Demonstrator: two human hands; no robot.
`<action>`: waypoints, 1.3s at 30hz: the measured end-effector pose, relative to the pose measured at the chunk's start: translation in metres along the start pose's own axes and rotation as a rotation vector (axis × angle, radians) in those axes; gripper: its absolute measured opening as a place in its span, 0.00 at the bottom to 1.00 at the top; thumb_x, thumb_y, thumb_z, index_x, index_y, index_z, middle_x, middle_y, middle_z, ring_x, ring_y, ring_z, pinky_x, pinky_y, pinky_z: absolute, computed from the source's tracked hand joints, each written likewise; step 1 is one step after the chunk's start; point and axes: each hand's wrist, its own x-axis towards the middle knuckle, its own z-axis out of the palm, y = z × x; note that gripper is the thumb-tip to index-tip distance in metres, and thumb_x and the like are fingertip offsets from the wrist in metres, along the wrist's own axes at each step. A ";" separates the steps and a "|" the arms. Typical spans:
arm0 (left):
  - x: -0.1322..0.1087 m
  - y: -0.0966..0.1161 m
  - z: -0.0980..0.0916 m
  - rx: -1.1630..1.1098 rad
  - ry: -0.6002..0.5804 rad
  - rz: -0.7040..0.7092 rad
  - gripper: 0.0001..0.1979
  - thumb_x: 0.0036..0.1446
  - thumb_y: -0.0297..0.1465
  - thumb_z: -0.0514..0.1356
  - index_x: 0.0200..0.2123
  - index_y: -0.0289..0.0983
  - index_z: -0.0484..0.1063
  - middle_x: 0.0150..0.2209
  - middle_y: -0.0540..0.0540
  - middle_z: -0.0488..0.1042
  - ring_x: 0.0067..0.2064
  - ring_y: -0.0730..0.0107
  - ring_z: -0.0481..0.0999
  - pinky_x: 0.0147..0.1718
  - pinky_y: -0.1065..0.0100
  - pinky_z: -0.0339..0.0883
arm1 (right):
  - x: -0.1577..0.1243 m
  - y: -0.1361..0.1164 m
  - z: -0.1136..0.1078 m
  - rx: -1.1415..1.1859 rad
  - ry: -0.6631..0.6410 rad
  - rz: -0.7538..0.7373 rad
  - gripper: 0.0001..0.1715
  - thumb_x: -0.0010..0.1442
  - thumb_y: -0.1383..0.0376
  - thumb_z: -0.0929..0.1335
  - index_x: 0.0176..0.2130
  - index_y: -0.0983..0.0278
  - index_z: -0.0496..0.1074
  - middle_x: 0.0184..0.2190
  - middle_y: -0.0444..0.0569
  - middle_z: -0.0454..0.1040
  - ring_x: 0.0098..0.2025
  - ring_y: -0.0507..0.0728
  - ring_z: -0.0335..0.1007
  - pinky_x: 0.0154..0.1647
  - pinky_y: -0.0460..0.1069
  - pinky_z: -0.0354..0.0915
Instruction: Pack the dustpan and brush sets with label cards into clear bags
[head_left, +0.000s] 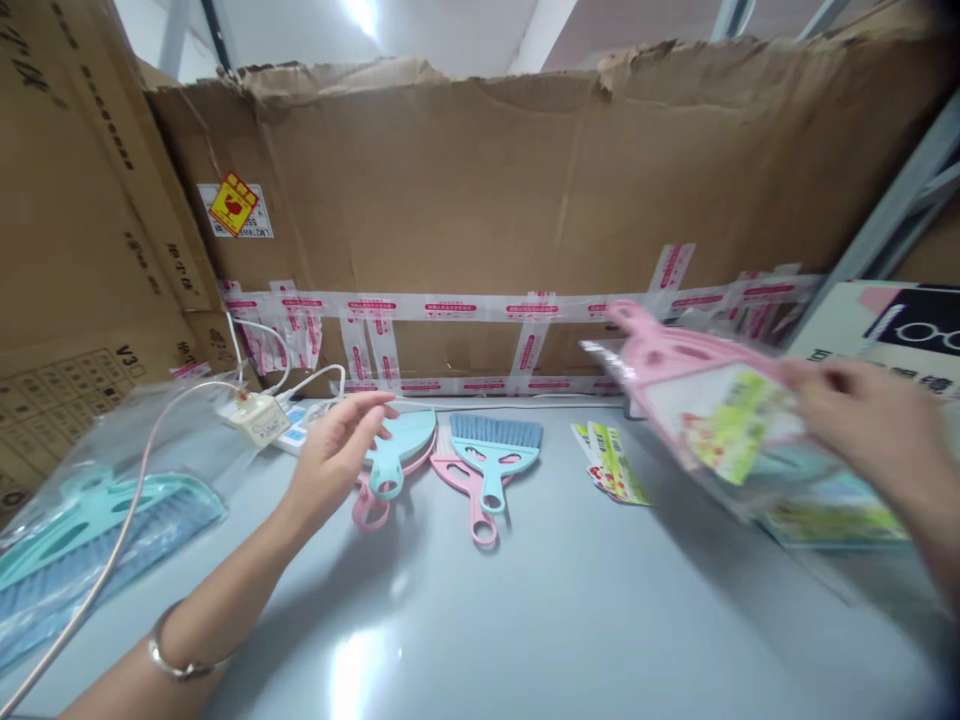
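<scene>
My left hand (346, 438) is raised over the table, fingers apart and nothing in it, beside a light blue dustpan (411, 440) that lies on a pink dustpan (373, 512). To the right of these, a light blue hand brush (495, 462) with blue-grey bristles rests over a pink hand brush (480, 508). At the right, my right hand (862, 420) grips a pink dustpan in a clear plastic bag (675, 370), with a green printed card (731, 425) on it. The bagged dustpan is tilted and a little blurred. Several printed cards (611, 465) lie between the brushes and this bag.
Bagged teal brushes (112, 530) lie at the left, with a cable (142, 470) crossing over them. A white charger (259, 418) and a power strip (296, 425) sit behind. Taped cardboard (450, 200) walls the back. More bagged goods (840, 520) lie under my right hand.
</scene>
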 end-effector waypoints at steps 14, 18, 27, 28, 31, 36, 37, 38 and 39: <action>-0.016 -0.006 0.029 -0.495 0.130 -0.546 0.23 0.48 0.53 0.56 0.34 0.40 0.64 0.07 0.59 0.59 0.07 0.76 0.53 0.04 0.78 0.44 | -0.120 -0.154 0.083 1.020 -0.251 -0.110 0.17 0.52 0.51 0.67 0.29 0.61 0.62 0.26 0.43 0.63 0.30 0.52 0.59 0.33 0.47 0.59; -0.023 -0.001 0.039 -0.475 0.194 -0.495 0.24 0.47 0.55 0.55 0.34 0.40 0.63 0.08 0.59 0.60 0.08 0.76 0.57 0.05 0.78 0.48 | -0.150 -0.160 0.082 1.048 -0.758 -0.031 0.20 0.45 0.50 0.71 0.27 0.63 0.69 0.26 0.45 0.69 0.28 0.52 0.63 0.29 0.48 0.61; -0.020 -0.002 0.032 -0.510 0.265 -0.460 0.24 0.47 0.55 0.56 0.25 0.39 0.59 0.09 0.59 0.59 0.08 0.78 0.57 0.05 0.77 0.51 | -0.107 -0.104 0.084 0.911 -1.014 0.109 0.22 0.40 0.50 0.73 0.31 0.63 0.74 0.32 0.50 0.77 0.32 0.57 0.72 0.33 0.52 0.66; -0.018 -0.004 0.029 -0.531 0.275 -0.439 0.24 0.46 0.55 0.56 0.25 0.39 0.59 0.09 0.59 0.60 0.09 0.78 0.58 0.06 0.77 0.51 | -0.093 -0.083 0.084 0.798 -0.966 0.118 0.23 0.38 0.51 0.74 0.31 0.63 0.73 0.30 0.51 0.77 0.31 0.58 0.72 0.32 0.53 0.66; -0.014 -0.006 0.027 -0.557 0.277 -0.429 0.24 0.46 0.56 0.56 0.25 0.39 0.59 0.10 0.58 0.60 0.09 0.78 0.59 0.06 0.77 0.51 | -0.068 -0.042 0.079 0.447 -0.532 0.071 0.24 0.33 0.53 0.76 0.30 0.60 0.68 0.26 0.50 0.72 0.29 0.61 0.68 0.30 0.56 0.64; -0.025 -0.003 0.041 -0.554 0.208 -0.455 0.26 0.46 0.58 0.54 0.24 0.39 0.60 0.09 0.57 0.59 0.09 0.77 0.58 0.06 0.77 0.51 | -0.098 -0.094 0.053 0.607 -0.310 -0.261 0.17 0.51 0.49 0.67 0.26 0.60 0.68 0.27 0.49 0.70 0.30 0.57 0.64 0.35 0.54 0.63; -0.029 -0.002 0.044 -0.551 0.182 -0.437 0.27 0.46 0.58 0.54 0.22 0.38 0.60 0.09 0.56 0.59 0.09 0.77 0.58 0.07 0.76 0.53 | -0.108 -0.112 0.050 0.701 -0.464 -0.250 0.17 0.51 0.49 0.67 0.27 0.60 0.70 0.27 0.49 0.71 0.30 0.56 0.64 0.34 0.53 0.63; -0.032 -0.002 0.046 -0.546 0.147 -0.417 0.28 0.46 0.58 0.54 0.20 0.38 0.59 0.09 0.55 0.60 0.10 0.77 0.59 0.08 0.76 0.54 | -0.117 -0.129 0.050 0.801 -0.592 -0.210 0.18 0.50 0.49 0.68 0.28 0.60 0.71 0.28 0.49 0.72 0.30 0.56 0.65 0.34 0.52 0.63; -0.035 -0.001 0.046 -0.541 0.101 -0.399 0.28 0.45 0.59 0.53 0.19 0.38 0.60 0.09 0.53 0.61 0.11 0.77 0.60 0.09 0.75 0.55 | -0.124 -0.142 0.051 0.896 -0.690 -0.153 0.18 0.48 0.49 0.69 0.28 0.61 0.71 0.28 0.48 0.73 0.30 0.55 0.66 0.32 0.51 0.64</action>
